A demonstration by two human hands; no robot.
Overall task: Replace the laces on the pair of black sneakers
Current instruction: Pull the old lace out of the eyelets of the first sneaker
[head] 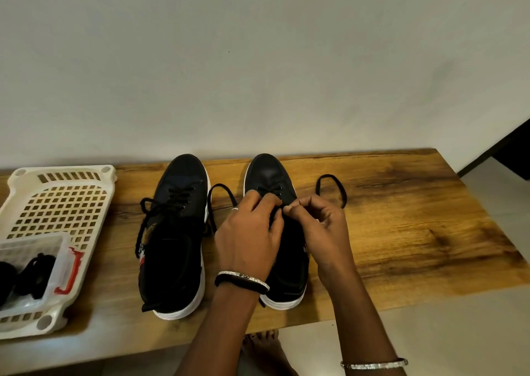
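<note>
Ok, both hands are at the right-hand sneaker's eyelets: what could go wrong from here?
1. The black lace loops loose on the wooden table either side of the right-hand black white-soled sneaker; its left loop lies near the left-hand black sneaker's untied lace and might tangle.
2. The left hand and right hand both pinch lace; neither steadies the shoe, so a firm pull may slide it.

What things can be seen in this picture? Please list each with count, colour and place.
laced sneaker: one, black with white sole, table centre-left
second sneaker: one, black with white sole, under the hands
loose lace: one, black, threaded in second sneaker
table: one, brown wood, against wall
basket: one, white, table's left end
small container: one, white with red handle, in basket
left hand: one, pinching loose lace
right hand: one, pinching loose lace
</note>
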